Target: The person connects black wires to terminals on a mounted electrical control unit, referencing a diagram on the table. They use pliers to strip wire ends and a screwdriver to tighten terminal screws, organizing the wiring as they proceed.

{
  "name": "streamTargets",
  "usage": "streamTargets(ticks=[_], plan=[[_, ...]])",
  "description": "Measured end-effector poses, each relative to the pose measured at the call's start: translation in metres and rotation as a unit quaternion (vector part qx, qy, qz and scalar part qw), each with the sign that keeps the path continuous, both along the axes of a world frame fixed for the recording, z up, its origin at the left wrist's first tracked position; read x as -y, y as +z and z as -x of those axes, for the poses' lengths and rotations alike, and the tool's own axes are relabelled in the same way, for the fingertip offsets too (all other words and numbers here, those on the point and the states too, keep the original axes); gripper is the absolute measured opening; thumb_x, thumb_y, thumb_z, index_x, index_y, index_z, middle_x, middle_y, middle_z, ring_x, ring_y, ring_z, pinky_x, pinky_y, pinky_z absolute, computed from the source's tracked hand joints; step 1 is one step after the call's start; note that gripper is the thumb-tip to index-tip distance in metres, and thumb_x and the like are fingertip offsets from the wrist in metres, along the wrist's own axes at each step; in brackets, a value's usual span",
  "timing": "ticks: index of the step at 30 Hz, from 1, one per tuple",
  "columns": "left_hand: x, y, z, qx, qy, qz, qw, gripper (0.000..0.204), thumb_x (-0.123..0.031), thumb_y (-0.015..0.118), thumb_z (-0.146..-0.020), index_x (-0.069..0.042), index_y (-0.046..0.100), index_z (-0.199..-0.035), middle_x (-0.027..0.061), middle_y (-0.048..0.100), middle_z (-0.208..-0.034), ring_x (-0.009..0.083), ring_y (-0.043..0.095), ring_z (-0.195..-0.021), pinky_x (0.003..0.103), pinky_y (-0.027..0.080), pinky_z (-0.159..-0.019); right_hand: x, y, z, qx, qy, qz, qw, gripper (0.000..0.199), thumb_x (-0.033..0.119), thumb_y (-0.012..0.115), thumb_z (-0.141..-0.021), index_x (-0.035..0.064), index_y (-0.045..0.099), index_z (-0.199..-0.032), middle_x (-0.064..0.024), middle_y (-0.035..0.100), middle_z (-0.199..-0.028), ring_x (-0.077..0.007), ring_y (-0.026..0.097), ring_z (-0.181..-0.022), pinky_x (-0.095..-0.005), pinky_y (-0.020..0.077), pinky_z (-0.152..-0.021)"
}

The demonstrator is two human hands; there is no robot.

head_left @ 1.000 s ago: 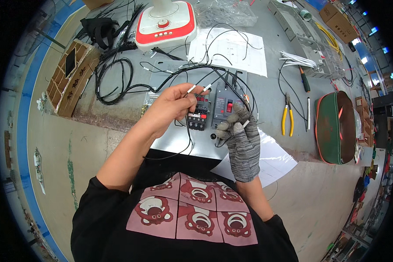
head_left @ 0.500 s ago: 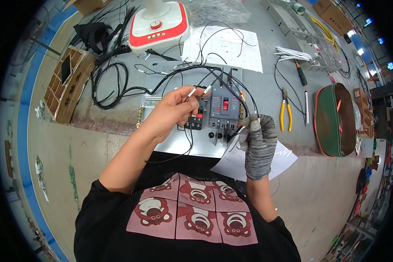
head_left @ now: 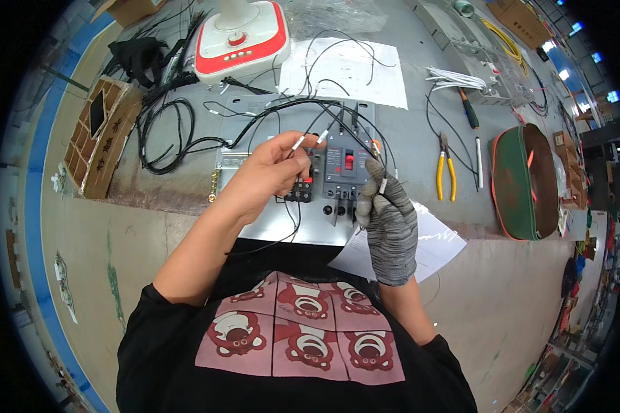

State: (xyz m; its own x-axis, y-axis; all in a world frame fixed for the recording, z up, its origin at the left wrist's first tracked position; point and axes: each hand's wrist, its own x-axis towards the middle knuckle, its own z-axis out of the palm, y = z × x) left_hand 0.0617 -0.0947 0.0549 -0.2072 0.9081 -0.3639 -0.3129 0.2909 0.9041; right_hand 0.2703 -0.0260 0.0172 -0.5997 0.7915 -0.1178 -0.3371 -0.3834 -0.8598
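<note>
A white paper (head_left: 437,237) is seen nearest, below and right of the grey switch box (head_left: 344,182). By the box's lower right corner, a black wire (head_left: 384,186) with a white tag is pinched in the closed grip of the gloved right hand (head_left: 390,234). Left of the box, thin black wires (head_left: 298,143) with white tags are pinched by the bare left hand (head_left: 274,168), thumb against finger. Right of the box, yellow pliers (head_left: 441,172) are laid on the desk (head_left: 415,148).

matt grey plastic circuit breaker (head_left: 360,167) at centre, shiny silver metal plate (head_left: 313,232) below, black plastic-coated wires (head_left: 289,105), grey knitted cloth glove (head_left: 394,241), brown wooden compartment box (head_left: 119,127) at left, glossy white-and-red plastic base (head_left: 244,54), top
</note>
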Motion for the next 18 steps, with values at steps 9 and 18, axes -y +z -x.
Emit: streamTargets(ticks=[9,18], plan=[[-0.001,0.002,-0.001,-0.005,-0.005,-0.011,1.000,0.033,-0.004,0.047,-0.093,-0.002,0.052,-0.126,-0.0047,0.044,-0.075,-0.0008,0.026,-0.049,0.017,0.020,-0.045,0.002,0.006,0.005,0.017,-0.058,0.013,0.998,0.029,0.012,0.056,-0.096,0.0006,0.055,-0.123,-0.0057,0.063,-0.086,-0.0140,0.064,-0.073,-0.0272,0.0545,-0.064],[-0.002,0.000,-0.002,-0.005,0.005,-0.008,1.000,0.031,-0.006,0.048,-0.094,-0.002,0.053,-0.125,-0.0031,0.049,-0.077,-0.0009,0.026,-0.048,0.017,0.020,-0.045,-0.004,0.005,0.001,0.005,-0.065,0.047,0.997,0.022,0.013,0.058,-0.095,-0.0026,0.059,-0.110,-0.0098,0.064,-0.083,-0.0198,0.067,-0.068,-0.0323,0.0578,-0.058]])
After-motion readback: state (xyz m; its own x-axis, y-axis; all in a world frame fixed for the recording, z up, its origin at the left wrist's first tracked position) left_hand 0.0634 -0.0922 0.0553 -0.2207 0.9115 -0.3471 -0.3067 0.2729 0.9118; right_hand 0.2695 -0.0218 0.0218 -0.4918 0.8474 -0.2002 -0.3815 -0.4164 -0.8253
